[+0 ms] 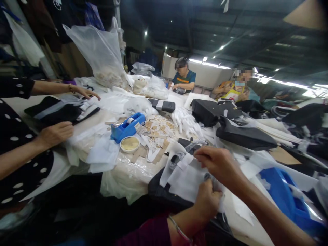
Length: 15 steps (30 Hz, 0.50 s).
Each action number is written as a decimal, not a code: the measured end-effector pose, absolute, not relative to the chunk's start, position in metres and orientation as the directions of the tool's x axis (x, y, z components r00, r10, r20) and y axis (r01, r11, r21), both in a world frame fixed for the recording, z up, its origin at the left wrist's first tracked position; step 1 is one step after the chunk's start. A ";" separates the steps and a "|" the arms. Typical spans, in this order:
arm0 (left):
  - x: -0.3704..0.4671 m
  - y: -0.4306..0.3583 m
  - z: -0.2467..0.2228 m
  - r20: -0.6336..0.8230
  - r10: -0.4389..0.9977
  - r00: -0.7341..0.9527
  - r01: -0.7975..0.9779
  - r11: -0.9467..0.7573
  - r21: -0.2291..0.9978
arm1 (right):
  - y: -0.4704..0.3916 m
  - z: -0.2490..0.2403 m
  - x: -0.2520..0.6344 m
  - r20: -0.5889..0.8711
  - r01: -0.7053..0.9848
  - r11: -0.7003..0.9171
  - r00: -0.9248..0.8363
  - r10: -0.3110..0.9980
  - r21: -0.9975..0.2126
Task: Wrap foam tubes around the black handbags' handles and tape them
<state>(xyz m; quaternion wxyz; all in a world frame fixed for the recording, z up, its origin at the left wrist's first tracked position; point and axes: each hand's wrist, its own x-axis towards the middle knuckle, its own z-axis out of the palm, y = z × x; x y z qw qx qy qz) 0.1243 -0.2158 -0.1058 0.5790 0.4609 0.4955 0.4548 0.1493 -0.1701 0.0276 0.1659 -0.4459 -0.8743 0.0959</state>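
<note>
A black bag (156, 186) lies at the table edge in front of me, with sheets of white wrapping foam (184, 184) over its top. My left hand (208, 198), below a bracelet and a purple sleeve, is closed around a grey-wrapped strap (207, 176) at the right side of the foam. Just above it, my right hand (217, 160) is closed with its fingertips together by the foam's upper edge. What sits between those fingertips is hidden. A loop of wrapped strap (176, 159) rests on the foam's left part.
A blue tape dispenser (128, 127), a round tub (130, 144) and a heap of tags (159, 131) lie beyond the bag. Another blue dispenser (284, 194) is at right. Black bags (243, 133) are stacked behind. A co-worker's hands (55, 135) work at left; two people sit opposite.
</note>
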 end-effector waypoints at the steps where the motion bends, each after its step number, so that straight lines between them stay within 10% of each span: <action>1: 0.124 -0.216 -0.105 -0.173 0.980 0.098 -0.077 0.181 0.981 | -0.157 0.027 0.124 0.144 0.697 0.645 -0.636 0.758 -0.313; 7: 0.126 -0.218 -0.104 -0.135 0.985 0.108 -0.163 0.152 0.975 | -0.106 -0.027 0.019 -0.260 0.533 0.846 -0.819 0.511 -0.013; 15: 0.130 -0.217 -0.113 -0.160 0.980 0.120 -0.136 0.176 0.975 | -0.092 -0.074 -0.004 -0.325 0.420 0.895 -0.834 0.445 0.149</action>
